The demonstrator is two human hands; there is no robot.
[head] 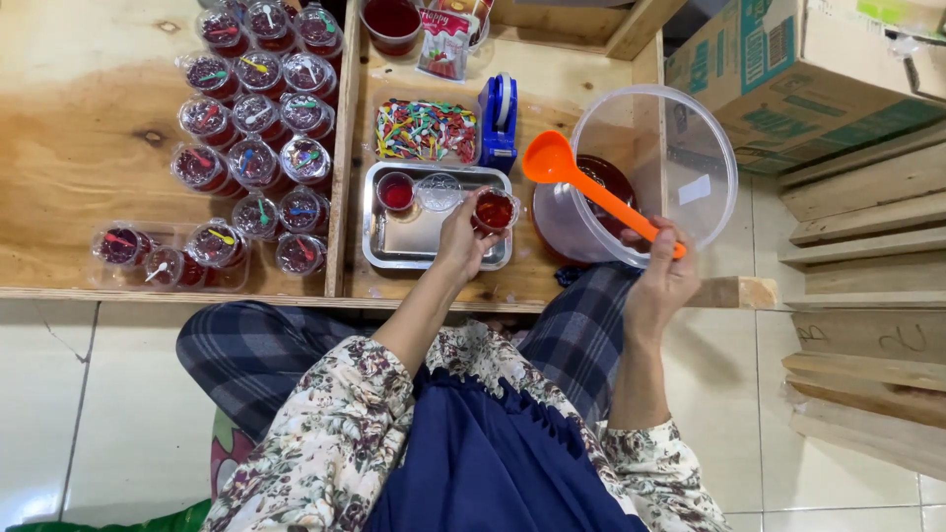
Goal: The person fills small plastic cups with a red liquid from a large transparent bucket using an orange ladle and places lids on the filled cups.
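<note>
In the head view, a small clear cup [495,211] filled with red liquid is held in the left hand [461,239], the grip clamped on its rim and side, just above the right end of a steel tray [394,251] on the wooden counter [89,128]. An orange ladle [581,182] is held by its handle in the right hand [662,279], the grip closed around the handle's end, with the scoop raised over a large clear tub [680,148] that is tipped toward the person and holds red liquid at its bottom. A second filled cup [396,191] and a clear lid [439,191] lie in the tray. Behind the tray are a box of coloured spoons [426,130] and a blue tape dispenser [499,123]; to the left, many sealed cups [256,108] are grouped together. A spill is the likely fault: the full cup could be tilted by the pinching fingers, or drips could fall from the raised ladle onto the counter. The tilted tub could also slip, since nothing visible braces it. The left forearm is stretched forward, wrist bent slightly, fingers curled from the left side of the cup. The right forearm is raised more steeply, with the thumb laid on top of the handle.
</note>
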